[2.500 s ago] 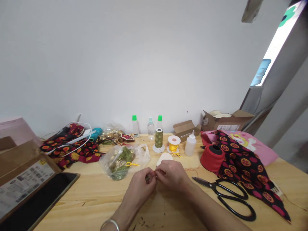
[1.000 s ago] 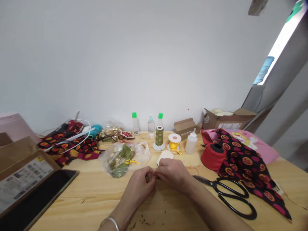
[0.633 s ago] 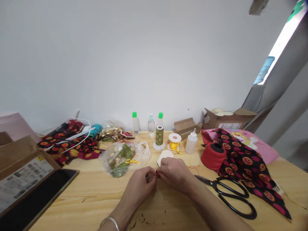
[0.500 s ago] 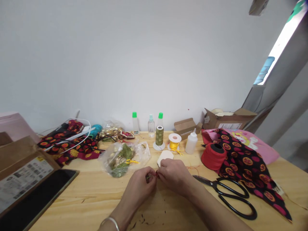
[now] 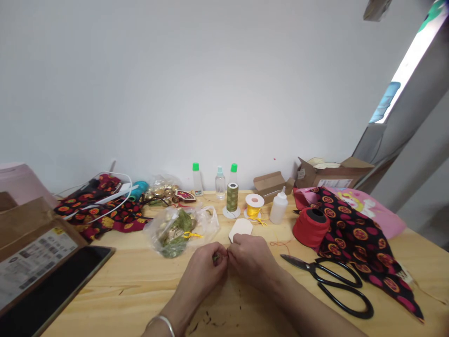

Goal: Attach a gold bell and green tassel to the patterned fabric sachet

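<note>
Both hands pinching at one small green piece, low over the table.

Small green piece (image 5: pixel 216 257) sits between the fingertips of the left hand (image 5: pixel 202 273), which pinch it. Right hand (image 5: pixel 251 259) has its fingertips pressed together at the same spot, touching the left; what they grip is too small to tell. Table (image 5: pixel 140 290) just beneath. White card (image 5: pixel 240 228) just beyond the right hand, plastic bag (image 5: pixel 182 229) beyond the left, black scissors (image 5: pixel 329 281) well right of the right hand.
</note>
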Action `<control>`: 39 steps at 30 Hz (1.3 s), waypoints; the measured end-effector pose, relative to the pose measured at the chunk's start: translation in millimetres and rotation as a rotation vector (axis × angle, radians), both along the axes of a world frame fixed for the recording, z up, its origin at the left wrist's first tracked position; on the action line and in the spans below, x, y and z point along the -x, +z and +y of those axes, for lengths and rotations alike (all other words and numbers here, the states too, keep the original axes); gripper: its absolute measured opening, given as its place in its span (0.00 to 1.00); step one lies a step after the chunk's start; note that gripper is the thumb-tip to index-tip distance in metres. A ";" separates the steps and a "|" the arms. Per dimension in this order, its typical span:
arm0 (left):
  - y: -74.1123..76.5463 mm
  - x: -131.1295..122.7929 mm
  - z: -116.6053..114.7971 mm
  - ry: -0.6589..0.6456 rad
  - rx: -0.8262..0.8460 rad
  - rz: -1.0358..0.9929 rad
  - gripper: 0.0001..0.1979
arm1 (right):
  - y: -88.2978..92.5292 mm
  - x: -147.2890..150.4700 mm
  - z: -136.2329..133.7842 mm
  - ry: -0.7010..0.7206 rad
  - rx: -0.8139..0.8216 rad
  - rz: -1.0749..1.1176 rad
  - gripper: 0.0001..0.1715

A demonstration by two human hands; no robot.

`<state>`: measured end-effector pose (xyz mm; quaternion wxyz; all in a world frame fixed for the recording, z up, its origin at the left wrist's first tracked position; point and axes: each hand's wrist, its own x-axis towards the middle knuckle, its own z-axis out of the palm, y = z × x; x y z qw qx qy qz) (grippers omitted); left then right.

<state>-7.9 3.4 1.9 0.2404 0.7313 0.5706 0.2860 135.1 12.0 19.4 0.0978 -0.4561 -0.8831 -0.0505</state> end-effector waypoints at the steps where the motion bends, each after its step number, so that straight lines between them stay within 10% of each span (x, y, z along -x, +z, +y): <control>1: 0.2 0.2 -0.2 0.002 0.000 -0.001 0.08 | 0.7 -0.5 0.4 0.010 0.010 -0.004 0.10; 39: -6.2 3.7 3.0 0.018 0.064 -0.114 0.10 | -9.0 -6.9 13.2 -0.035 0.099 0.125 0.12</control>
